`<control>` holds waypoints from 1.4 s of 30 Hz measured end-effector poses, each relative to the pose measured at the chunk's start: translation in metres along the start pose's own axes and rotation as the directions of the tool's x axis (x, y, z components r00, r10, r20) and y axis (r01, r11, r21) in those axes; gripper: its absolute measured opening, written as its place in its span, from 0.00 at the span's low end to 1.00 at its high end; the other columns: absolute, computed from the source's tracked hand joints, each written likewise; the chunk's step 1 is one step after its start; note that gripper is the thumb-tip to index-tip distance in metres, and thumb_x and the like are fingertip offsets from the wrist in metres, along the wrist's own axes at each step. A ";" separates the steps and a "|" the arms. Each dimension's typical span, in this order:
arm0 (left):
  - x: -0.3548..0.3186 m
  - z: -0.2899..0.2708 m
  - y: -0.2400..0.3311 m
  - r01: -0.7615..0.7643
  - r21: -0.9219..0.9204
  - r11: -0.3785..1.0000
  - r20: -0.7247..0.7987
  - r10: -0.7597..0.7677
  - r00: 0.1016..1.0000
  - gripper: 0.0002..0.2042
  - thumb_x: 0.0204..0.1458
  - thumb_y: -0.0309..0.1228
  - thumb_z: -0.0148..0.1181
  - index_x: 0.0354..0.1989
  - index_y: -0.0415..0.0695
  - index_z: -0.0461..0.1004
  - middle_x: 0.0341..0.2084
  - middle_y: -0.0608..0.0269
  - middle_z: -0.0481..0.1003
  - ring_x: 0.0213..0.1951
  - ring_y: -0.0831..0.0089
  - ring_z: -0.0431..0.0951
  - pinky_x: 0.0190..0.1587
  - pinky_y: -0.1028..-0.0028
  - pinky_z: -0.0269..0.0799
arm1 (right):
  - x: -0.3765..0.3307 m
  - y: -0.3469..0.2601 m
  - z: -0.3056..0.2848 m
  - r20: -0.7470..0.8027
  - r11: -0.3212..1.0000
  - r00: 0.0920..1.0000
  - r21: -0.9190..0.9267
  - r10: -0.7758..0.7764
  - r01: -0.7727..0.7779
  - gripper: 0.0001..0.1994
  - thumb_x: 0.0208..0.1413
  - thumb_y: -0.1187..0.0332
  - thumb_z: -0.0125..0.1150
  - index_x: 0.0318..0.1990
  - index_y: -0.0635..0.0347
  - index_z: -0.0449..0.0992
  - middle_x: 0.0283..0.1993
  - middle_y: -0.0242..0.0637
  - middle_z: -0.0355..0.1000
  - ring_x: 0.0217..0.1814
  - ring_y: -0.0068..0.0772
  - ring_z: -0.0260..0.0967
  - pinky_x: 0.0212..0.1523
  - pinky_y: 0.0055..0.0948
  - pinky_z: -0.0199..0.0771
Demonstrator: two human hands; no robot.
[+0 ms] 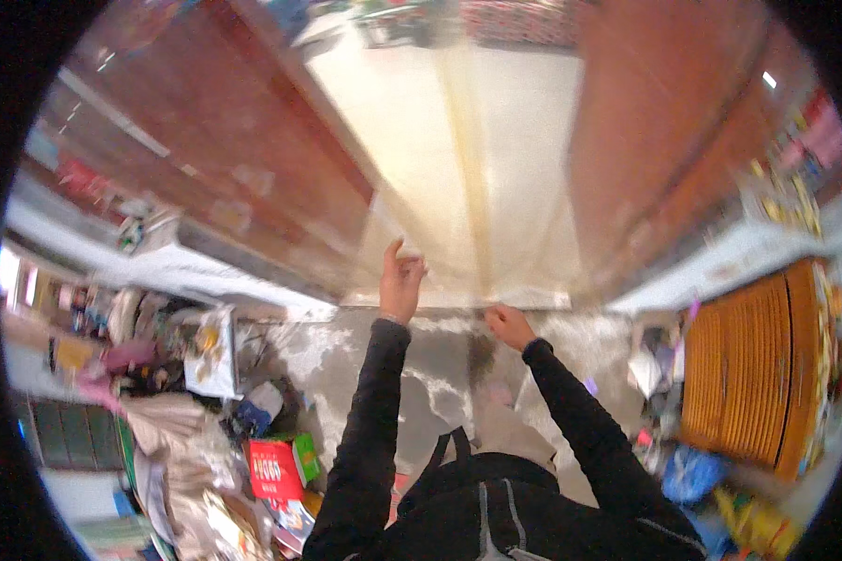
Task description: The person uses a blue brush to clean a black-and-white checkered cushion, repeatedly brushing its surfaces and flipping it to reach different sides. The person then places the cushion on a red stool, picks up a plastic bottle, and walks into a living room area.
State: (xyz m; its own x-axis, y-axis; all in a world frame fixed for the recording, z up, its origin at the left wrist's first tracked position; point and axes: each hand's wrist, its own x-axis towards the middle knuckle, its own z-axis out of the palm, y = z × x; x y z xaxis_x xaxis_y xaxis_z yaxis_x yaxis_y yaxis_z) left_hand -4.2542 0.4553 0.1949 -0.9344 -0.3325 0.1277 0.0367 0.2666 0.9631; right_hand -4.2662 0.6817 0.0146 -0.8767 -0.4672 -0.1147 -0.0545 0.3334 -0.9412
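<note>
My left hand point(402, 282) is raised in front of me at the doorway, with its fingers apart and loosely bent. I see nothing held in it. Lower and to the right, my right hand point(511, 326) is closed with the fingers curled in. Whatever it may hold is hidden. Both hands are near a pale threshold point(458, 301). Beyond them lies a light floor point(524, 122) with a yellowish stripe, blurred by motion. Reddish-brown door panels stand on either side, a left panel point(253, 131) and a right panel point(664, 122).
A slatted orange-brown wooden cabinet point(739, 369) stands to the right, with a blue plastic bag point(690, 472) near it. At the left are a red box point(274, 470), a small white-topped table point(213, 355) and heaped cloth point(173, 430). The grey concrete floor point(430, 360) is patchy.
</note>
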 end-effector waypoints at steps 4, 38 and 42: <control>0.095 0.001 0.073 -0.180 -0.027 0.983 -0.211 0.170 0.963 0.23 0.52 0.23 0.52 0.57 0.40 0.54 0.35 0.53 0.73 0.33 0.69 0.77 0.34 0.73 0.73 | 0.131 -0.191 -0.002 0.106 0.935 0.936 0.157 -0.337 0.318 0.21 0.52 0.68 0.55 0.53 0.61 0.64 0.23 0.44 0.70 0.25 0.36 0.69 0.28 0.31 0.68; 0.369 -0.252 -0.057 0.691 0.373 0.619 -0.714 -0.283 0.640 0.13 0.54 0.31 0.52 0.44 0.37 0.70 0.36 0.57 0.73 0.39 0.68 0.73 0.42 0.69 0.69 | 0.370 -0.081 -0.361 -0.787 0.766 0.611 -0.444 -0.086 -0.465 0.22 0.53 0.72 0.47 0.57 0.66 0.60 0.43 0.48 0.68 0.47 0.41 0.66 0.50 0.37 0.62; 0.387 -0.254 -0.212 0.920 0.152 0.362 -0.864 -0.403 0.302 0.14 0.54 0.37 0.50 0.42 0.41 0.73 0.28 0.55 0.74 0.29 0.60 0.73 0.34 0.63 0.70 | 0.369 0.085 -0.381 -0.899 0.821 0.415 -0.127 0.142 -0.556 0.19 0.54 0.70 0.47 0.55 0.61 0.61 0.42 0.45 0.69 0.30 0.39 0.69 0.28 0.36 0.70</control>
State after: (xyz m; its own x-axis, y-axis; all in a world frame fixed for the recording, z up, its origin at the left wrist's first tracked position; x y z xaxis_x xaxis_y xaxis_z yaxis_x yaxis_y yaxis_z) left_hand -4.5339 0.0406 0.1002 0.0095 -0.9894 -0.1449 -0.8997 -0.0716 0.4305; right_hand -4.7762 0.8500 0.0133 -0.8010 0.5896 0.1040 0.3823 0.6374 -0.6690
